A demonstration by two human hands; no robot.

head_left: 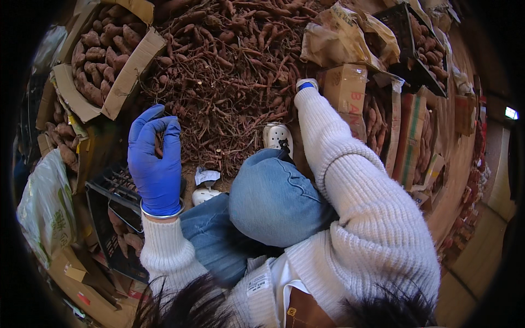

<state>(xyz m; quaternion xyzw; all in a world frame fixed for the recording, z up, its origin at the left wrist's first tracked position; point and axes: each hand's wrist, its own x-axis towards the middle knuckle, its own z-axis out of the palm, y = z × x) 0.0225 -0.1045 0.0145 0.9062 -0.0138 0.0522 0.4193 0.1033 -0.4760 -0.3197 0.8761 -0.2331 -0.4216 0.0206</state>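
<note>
My left hand (155,164), in a blue glove, is raised at the left edge of a large pile of thin, rooty sweet potatoes (224,65). Its fingers are curled in toward the thumb; what lies within them is unclear. My right hand (307,86) reaches forward to the pile beside an upright cardboard box (340,93); a bit of blue glove shows past the sleeve, and its fingers are hidden. My denim-covered knee (273,202) is bent below, with white perforated clogs (276,136) at the pile's near edge.
Boxes of larger sweet potatoes (101,60) stand left, beside a black crate (104,191) and a plastic bag (46,205). On the right are more filled boxes (407,136), crumpled paper bags (322,41) and another black crate (413,49). A tiled floor (489,208) shows far right.
</note>
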